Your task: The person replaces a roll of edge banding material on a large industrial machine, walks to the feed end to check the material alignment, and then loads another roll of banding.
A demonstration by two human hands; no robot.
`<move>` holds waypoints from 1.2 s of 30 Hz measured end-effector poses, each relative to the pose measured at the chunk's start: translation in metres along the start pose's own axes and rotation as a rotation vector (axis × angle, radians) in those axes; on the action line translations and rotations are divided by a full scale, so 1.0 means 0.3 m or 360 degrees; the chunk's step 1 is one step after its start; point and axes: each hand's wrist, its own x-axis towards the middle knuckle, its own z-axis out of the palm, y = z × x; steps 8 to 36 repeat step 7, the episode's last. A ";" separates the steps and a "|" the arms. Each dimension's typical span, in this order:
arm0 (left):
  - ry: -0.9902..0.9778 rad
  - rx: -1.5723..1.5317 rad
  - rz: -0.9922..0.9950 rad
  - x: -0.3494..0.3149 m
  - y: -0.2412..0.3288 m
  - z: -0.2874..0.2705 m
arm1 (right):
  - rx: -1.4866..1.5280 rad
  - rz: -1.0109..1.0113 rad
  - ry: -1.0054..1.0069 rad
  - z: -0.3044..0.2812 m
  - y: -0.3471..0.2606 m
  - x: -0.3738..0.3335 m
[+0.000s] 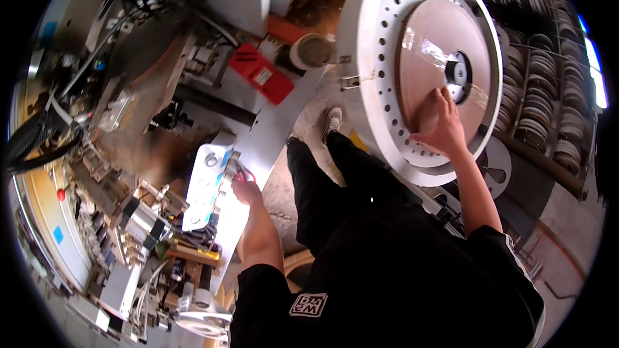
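Observation:
My right hand (445,125) lies against a round brownish-pink disc (445,45), its thumb held apart from the fingers and its fingertips just below the dark hub (458,73). The disc is mounted in front of a white plate with rings of holes, inside a wide white round housing (366,84). On the left, my left hand (245,190) is closed beside a white panel (204,183) with blue strips, on the light bench top. Thin red loops (244,174) show at its fingertips; what the fingers hold is mostly hidden.
A red flat case (262,73) and a round container (311,51) sit on the bench (274,122). Tools and parts crowd the far left. Racks of many discs (541,103) stand at the right. My legs and shoe (333,120) are between bench and housing.

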 end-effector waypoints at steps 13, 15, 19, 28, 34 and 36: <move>-0.0954 -0.1381 -0.0220 -0.104 0.102 0.023 | 0.0056 -0.0013 0.0021 -0.007 0.040 -0.012; -0.0954 -0.1381 -0.0220 -0.104 0.102 0.023 | 0.0056 -0.0013 0.0021 -0.007 0.040 -0.012; -0.0954 -0.1381 -0.0220 -0.104 0.102 0.023 | 0.0056 -0.0013 0.0021 -0.007 0.040 -0.012; -0.0954 -0.1381 -0.0220 -0.104 0.102 0.023 | 0.0056 -0.0013 0.0021 -0.007 0.040 -0.012; -0.0954 -0.1381 -0.0220 -0.104 0.102 0.023 | 0.0056 -0.0013 0.0021 -0.007 0.040 -0.012; -0.0954 -0.1381 -0.0220 -0.104 0.102 0.023 | 0.0056 -0.0013 0.0021 -0.007 0.040 -0.012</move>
